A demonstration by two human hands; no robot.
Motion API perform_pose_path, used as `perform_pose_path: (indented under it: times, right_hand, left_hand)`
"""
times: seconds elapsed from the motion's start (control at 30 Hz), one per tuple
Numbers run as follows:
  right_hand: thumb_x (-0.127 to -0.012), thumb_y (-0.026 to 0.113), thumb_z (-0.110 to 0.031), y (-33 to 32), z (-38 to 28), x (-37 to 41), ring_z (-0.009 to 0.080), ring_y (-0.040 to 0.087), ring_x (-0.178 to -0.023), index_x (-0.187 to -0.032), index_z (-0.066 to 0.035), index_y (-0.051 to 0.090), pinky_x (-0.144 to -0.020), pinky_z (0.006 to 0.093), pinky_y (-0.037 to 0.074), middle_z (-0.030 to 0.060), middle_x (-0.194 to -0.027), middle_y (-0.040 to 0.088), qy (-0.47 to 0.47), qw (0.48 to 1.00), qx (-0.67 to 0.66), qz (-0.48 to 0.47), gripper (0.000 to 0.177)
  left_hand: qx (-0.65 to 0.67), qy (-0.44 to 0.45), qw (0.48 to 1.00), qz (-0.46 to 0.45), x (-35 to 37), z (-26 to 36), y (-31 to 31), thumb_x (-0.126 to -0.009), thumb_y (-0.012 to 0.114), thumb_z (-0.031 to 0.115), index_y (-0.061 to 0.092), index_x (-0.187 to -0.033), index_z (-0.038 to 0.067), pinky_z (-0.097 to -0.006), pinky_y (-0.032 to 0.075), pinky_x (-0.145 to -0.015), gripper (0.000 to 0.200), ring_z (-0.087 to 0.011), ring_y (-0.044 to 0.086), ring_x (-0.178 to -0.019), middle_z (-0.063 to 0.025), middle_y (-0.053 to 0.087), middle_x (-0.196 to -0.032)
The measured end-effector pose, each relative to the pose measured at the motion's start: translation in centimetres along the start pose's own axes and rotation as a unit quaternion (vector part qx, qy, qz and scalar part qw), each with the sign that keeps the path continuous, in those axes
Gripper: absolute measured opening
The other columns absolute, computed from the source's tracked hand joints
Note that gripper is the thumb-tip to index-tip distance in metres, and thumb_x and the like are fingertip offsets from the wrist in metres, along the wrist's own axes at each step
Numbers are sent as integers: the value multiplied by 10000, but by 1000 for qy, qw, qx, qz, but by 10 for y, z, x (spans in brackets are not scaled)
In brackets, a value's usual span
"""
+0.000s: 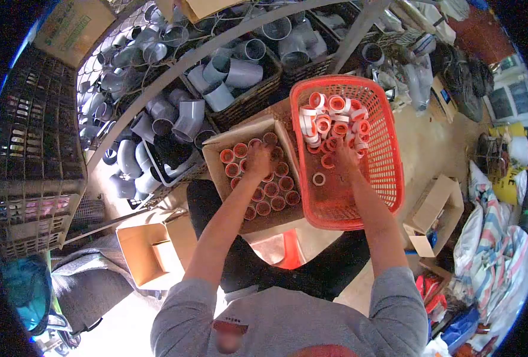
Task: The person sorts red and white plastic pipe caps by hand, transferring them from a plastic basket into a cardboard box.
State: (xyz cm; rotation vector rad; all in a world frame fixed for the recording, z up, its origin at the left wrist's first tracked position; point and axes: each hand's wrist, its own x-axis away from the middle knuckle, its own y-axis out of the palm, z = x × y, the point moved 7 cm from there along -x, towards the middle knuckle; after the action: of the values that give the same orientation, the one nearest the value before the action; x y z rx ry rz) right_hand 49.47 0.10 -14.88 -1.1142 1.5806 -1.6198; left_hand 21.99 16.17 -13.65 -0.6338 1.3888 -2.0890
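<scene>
My left hand (260, 159) reaches into an open cardboard box (216, 193), its fingers bent down among rolls of tape (271, 189) with orange cores, packed upright in rows. What those fingers hold, if anything, is hidden. My right hand (347, 158) is inside a red plastic basket (389, 172), at the near side of a loose heap of white-and-orange tape rolls (340, 128). Its fingers are curled against rolls in the heap and partly hidden. One separate roll (319, 179) lies on the basket floor, nearer to me.
Crates of grey pipe fittings (240, 74) stand beyond the box, behind a metal bar (216, 43). An open carton (157, 250) is at my left, another carton (433, 214) at my right. Stacked dark crates (32, 131) rise at far left; striped sacks (484, 232) lie at far right.
</scene>
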Motion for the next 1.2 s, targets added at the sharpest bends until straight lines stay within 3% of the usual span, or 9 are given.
perform_pose_path:
  times: [0.33,0.4,0.53,0.63,0.7,0.8,0.87,0.97,1.2]
  right_hand:
    - [-923,709,-176,2,2,-14,386,734,-978,-1409,-152,584,-787,476,594,220,-1119,710,24,996,-26,-88,502]
    - [-944,702,-178,-11,-2,-19,350,745,-942,-1191,-63,717,-772,444,580,199,-972,741,20,832,-554,-3,273]
    - [-979,672,-167,-104,-43,-6,279,738,-858,-1059,3,724,-744,402,560,167,-948,744,-48,955,-288,46,195]
    - [-1006,667,-199,-155,-75,16,137,544,-654,-1127,-40,629,-612,316,441,-10,-769,605,-146,878,-455,39,203]
    - [-1044,621,-178,-163,-111,47,66,413,-596,-1092,-21,657,-519,254,332,-39,-721,478,-12,610,-761,-221,169]
    - [-1055,615,-200,-153,-151,68,40,315,-583,-1121,-51,637,-514,220,233,-75,-722,384,-53,561,-766,-310,164]
    - [-1044,639,-217,-147,-161,67,41,354,-591,-1164,-39,647,-509,225,271,-58,-739,423,-35,572,-756,-317,215]
    - [-1011,672,-216,-142,-134,41,58,570,-703,-1222,-78,697,-560,254,439,-7,-811,636,-98,833,-540,-74,254]
    - [-893,698,-153,-25,-6,-23,312,745,-914,-1248,-43,679,-809,418,567,149,-1070,768,23,935,-350,-52,372]
  left_hand:
    - [210,-31,969,130,35,4,-55,-829,795,244,674,-1283,55,-492,474,-1071,506,-403,617,-1209,-193,695,-1239]
    - [254,-32,956,144,48,5,-74,-862,783,213,669,-1293,57,-459,507,-1023,472,-358,648,-1174,-179,702,-1233]
    - [421,-63,896,125,57,20,-105,-959,724,141,664,-1305,59,-335,568,-853,361,-192,710,-1055,-118,725,-1215]
    - [553,-19,821,138,51,45,-117,-980,715,123,661,-1312,48,-272,564,-783,345,-121,698,-1006,-71,733,-1207]
    - [608,-14,787,103,53,65,-128,-986,710,117,649,-1337,45,-268,565,-770,363,-117,694,-996,-57,732,-1204]
    - [642,-16,766,28,59,72,-128,-1007,692,115,626,-1390,29,-254,566,-776,398,-112,682,-995,-40,729,-1193]
    - [605,-66,793,37,58,58,-115,-1015,685,116,665,-1344,29,-263,568,-802,341,-110,687,-972,-35,738,-1164]
    - [514,-106,839,140,55,12,-96,-980,728,180,715,-1223,19,-308,584,-777,292,-139,729,-907,-75,777,-1057]
    - [346,-247,897,119,7,-66,-12,-924,760,273,767,-1096,28,-371,584,-804,300,-268,763,-922,-162,787,-957]
